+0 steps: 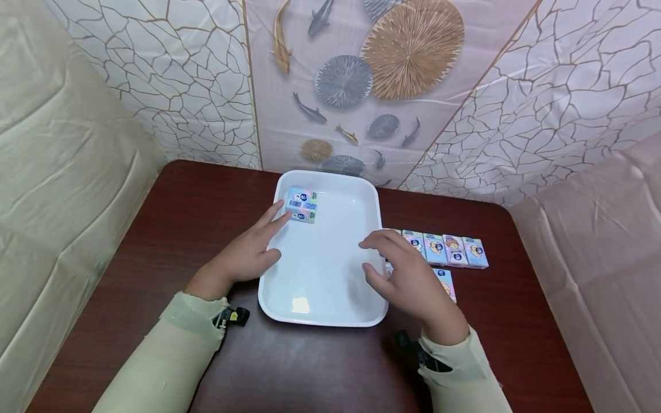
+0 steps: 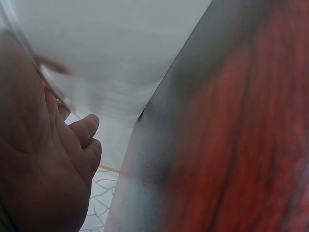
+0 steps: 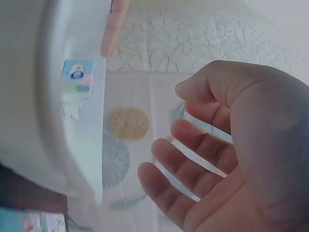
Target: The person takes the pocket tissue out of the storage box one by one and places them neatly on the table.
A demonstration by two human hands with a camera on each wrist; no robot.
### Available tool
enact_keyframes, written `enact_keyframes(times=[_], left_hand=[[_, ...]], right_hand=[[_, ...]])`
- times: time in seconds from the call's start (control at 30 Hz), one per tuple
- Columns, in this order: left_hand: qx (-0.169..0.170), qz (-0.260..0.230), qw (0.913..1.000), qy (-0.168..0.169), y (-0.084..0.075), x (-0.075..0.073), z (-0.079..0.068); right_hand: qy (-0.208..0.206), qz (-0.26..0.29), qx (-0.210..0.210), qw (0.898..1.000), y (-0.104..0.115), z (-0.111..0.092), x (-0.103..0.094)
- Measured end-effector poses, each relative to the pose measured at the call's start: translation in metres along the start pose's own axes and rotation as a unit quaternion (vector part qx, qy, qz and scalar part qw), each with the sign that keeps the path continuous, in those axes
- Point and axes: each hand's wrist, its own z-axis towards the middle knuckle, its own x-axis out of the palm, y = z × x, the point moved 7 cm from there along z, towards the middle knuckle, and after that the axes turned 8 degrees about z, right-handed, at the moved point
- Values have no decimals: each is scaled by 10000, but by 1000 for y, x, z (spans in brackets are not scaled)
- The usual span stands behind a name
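A white rectangular tray (image 1: 325, 269) lies on the table. Inside its far left corner sit two small pastel packets (image 1: 302, 198) with cartoon prints, one nearer than the other. My left hand (image 1: 245, 252) reaches over the tray's left rim, fingers extended, fingertips beside or touching those packets; nothing is gripped. In the left wrist view the palm of the left hand (image 2: 53, 150) lies along the tray's outer wall (image 2: 111, 53). Over the right rim hovers my right hand (image 1: 410, 281), fingers loosely bent. The right wrist view shows this right hand (image 3: 217, 150) holding nothing.
Right of the tray, a row of similar packets (image 1: 435, 248) lies side by side. Another packet (image 1: 445, 282) lies nearer, partly behind the right hand. The dark red-brown table (image 1: 310, 367) meets a patterned cloth backdrop (image 1: 201, 86); pale cloth hangs at both sides.
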Motion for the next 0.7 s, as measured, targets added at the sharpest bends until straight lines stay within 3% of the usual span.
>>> enact_keyframes(times=[0.7], left_hand=[[-33,358,9994,-2,1,0,0]], right_hand=[[507,-249,-416,9975,18,59,18]])
